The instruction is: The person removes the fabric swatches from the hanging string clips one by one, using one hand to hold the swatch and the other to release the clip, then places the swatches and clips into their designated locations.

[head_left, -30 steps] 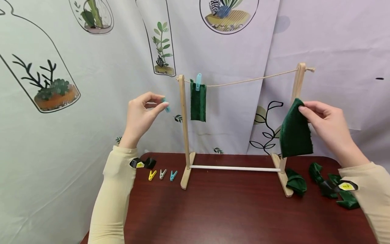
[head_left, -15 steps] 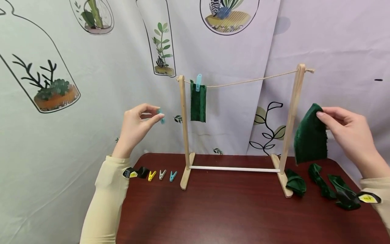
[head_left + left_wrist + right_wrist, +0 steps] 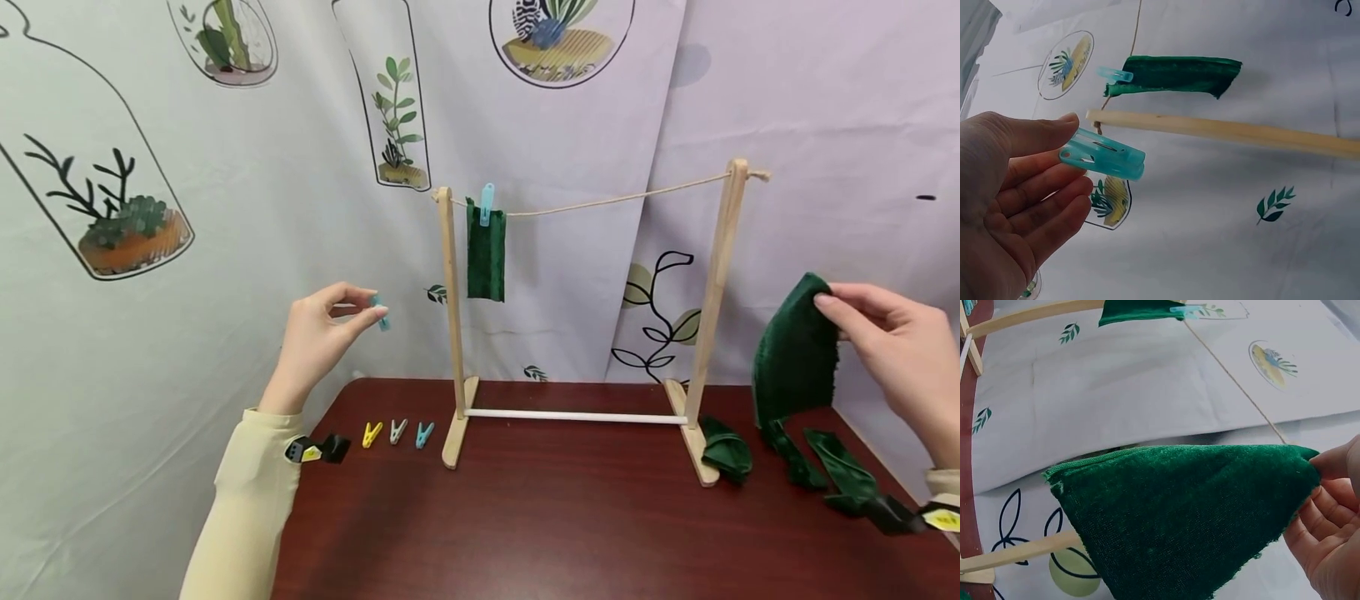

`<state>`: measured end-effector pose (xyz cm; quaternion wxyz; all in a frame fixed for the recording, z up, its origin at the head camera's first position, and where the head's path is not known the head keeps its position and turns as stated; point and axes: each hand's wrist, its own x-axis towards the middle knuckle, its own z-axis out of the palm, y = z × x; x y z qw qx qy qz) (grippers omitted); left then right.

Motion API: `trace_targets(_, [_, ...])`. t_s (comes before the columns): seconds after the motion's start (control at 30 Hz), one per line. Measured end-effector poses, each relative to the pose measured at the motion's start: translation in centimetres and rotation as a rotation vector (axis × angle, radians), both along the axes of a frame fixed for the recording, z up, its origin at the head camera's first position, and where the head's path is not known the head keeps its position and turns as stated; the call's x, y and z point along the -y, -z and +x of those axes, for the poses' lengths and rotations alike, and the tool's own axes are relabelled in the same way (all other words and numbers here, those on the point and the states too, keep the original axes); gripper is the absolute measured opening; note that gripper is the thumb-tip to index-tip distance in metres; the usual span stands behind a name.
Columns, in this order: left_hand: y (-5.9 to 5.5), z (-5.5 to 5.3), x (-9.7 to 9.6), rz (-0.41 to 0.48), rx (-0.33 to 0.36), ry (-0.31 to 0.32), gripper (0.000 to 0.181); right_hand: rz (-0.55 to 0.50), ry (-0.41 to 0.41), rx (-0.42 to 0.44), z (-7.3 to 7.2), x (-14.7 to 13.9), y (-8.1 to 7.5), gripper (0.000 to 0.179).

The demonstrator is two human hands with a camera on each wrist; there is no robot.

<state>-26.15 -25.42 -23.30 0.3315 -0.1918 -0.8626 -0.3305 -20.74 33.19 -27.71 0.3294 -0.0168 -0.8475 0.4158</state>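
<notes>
My left hand (image 3: 318,333) pinches a light blue clothespin (image 3: 1105,155) between thumb and fingers, left of the wooden frame. Off to the right, my right hand (image 3: 900,350) pinches the top corner of a green velvet cloth (image 3: 797,358), which hangs down over the table's right end. A second green cloth (image 3: 486,257) hangs from the cord (image 3: 615,200) near the left post, fixed by another light blue clothespin (image 3: 487,205). In the right wrist view the held cloth (image 3: 1172,519) droops from the thumb and fingertips.
The wooden frame's posts (image 3: 716,292) stand on the dark red table (image 3: 570,517), joined low by a white rod (image 3: 577,416). Yellow (image 3: 371,434), whitish (image 3: 397,431) and blue clothespins (image 3: 423,435) lie left of it. Several crumpled green cloths (image 3: 726,451) lie at right. A patterned curtain hangs behind.
Both hands have sunk and moved apart, the left one going left with its clothespin, the right one going right with its cloth, away from the right post.
</notes>
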Motion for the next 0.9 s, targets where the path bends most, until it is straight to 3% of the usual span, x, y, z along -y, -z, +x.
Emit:
trace_targets(0.1, [0.4, 0.1, 0.4, 0.006, 0.013, -0.001, 0.022, -0.025, -0.025, -0.054, 0.1, -0.5, 0.4, 0.018])
trace_targets(0.5, [1.9, 0.7, 1.8, 0.014, 0.061, -0.044, 0.026, -0.169, -0.16, -0.185, 0.2, -2.1, 1.5, 0.037])
trace_targets(0.7, [2.7, 0.9, 2.4, 0.013, 0.094, -0.056, 0.026, -0.228, -0.2, -0.194, 0.5, -2.5, 1.9, 0.035])
trace_targets(0.9, [3.9, 1.3, 3.0, 0.0, 0.143, -0.089, 0.032, -0.24, -0.211, -0.204, 1.0, -2.8, 2.4, 0.045])
